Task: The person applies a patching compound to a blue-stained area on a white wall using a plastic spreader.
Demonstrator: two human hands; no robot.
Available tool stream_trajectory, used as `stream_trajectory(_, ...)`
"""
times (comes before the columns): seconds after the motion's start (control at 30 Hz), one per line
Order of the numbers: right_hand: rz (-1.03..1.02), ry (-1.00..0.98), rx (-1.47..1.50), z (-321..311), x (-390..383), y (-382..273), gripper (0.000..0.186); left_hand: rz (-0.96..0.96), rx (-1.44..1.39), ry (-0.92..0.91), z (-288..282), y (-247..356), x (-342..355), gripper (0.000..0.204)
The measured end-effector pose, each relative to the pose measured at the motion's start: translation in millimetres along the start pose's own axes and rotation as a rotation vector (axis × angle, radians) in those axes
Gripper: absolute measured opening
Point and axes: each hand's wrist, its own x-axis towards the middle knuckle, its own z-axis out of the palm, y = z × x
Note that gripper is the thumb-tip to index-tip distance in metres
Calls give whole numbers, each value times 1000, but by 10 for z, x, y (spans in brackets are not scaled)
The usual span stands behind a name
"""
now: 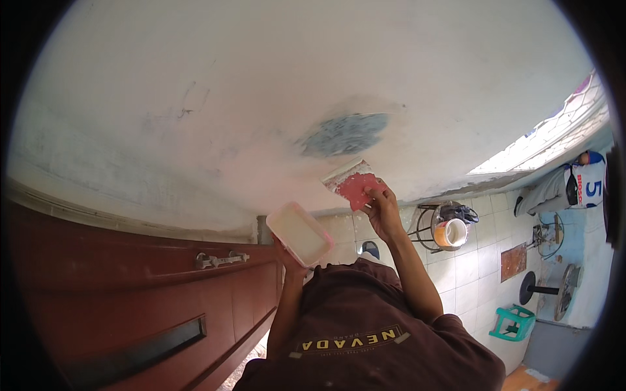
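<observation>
My right hand (386, 210) grips a putty scraper (355, 187) with a red handle plate and a pale, smeared blade. The blade's edge is close to the wall (261, 98), just below a bluish-grey patch (349, 135); I cannot tell whether it touches. In my left hand (290, 256) is a rectangular plastic tub (300, 233) with a pinkish rim, tilted so its whitish inside shows. Fingers of that hand wrap around the tub's side and underside, partly hidden by it. The wall carries pale smears and a few dark scratches.
A reddish-brown door (163, 287) with a metal handle (222, 259) stands at my left. To the right, a round stool (424, 228) bears an orange-and-white bucket (451, 232) and dark cloth. Farther right are a green plastic stool (512, 323), a round-based stand (551, 289) and a person (574, 182).
</observation>
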Motion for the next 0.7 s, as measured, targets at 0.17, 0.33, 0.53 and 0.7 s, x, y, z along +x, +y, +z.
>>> stream_trajectory(0.17, 468, -26, 598, -184, 581, 53, 30, 18, 21, 0, -144, -64, 44, 75)
stream_trajectory(0.33, 235, -234, 1076, -159, 924, -667, 32, 4, 16, 7, -95, -116, 41, 75)
stream_trajectory(0.53, 156, -317, 1026, -265, 336, -1059, 36, 62, 31, 18, 421, -172, -119, 76)
stream_trajectory(0.7, 83, 32, 535, -465, 411, -533, 30, 23, 16, -116, 154, -213, 7, 77)
